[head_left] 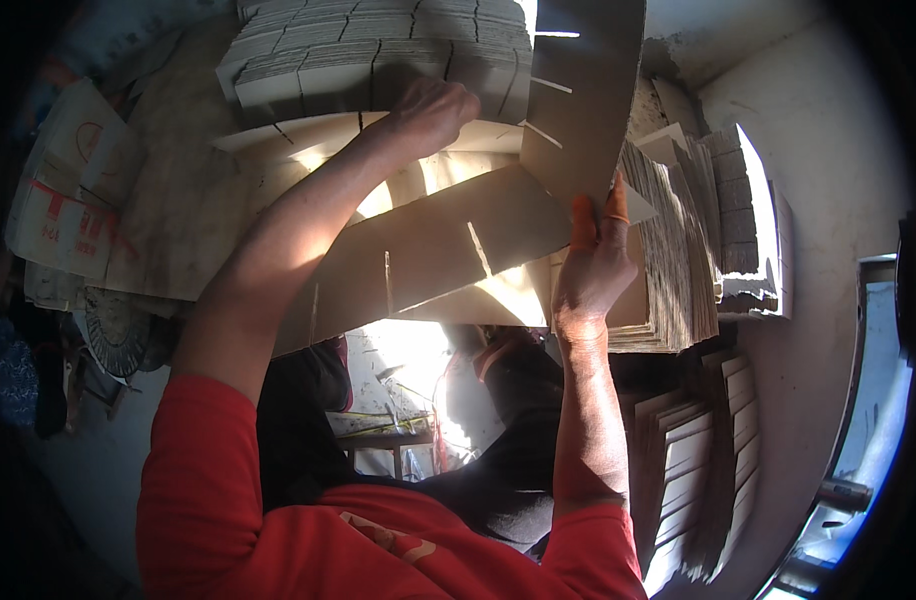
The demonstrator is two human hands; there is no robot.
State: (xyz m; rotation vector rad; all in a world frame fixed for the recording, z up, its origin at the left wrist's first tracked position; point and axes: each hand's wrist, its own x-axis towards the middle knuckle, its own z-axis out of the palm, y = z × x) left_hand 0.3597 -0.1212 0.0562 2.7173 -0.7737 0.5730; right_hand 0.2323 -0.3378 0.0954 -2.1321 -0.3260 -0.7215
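A: Two big things fill the middle: a long slotted cardboard sheet [448, 250] lying slantwise, and an upright slotted strip [583, 90] crossing it near its right end. Where do their edges run?

B: The long sheet's lower edge slopes from low on the left up toward the right hand [590, 265]; three slots are cut into it from above. The upright strip rises to the top edge of the view, its own slots cut in from its left edge.

A: What hems them in?

B: Above, a stack of cut cardboard pieces [378, 50] sits close behind the left hand [433, 110]. To the right, a leaning pile of cardboard sheets [678, 240] stands just beside the right hand, with another bundle of strips [703, 450] lower down. The freest room is below the sheet, over the person's lap, where sunlight falls.

A: And the hands?

B: The right hand's fingers are clamped on the lower end of the upright strip where it meets the long sheet, thumb on the near face. The left hand is curled shut, knuckles toward us, at the sheet's upper edge; whether it pinches the cardboard I cannot tell. Red sleeves [208, 470] enter from the bottom edge.
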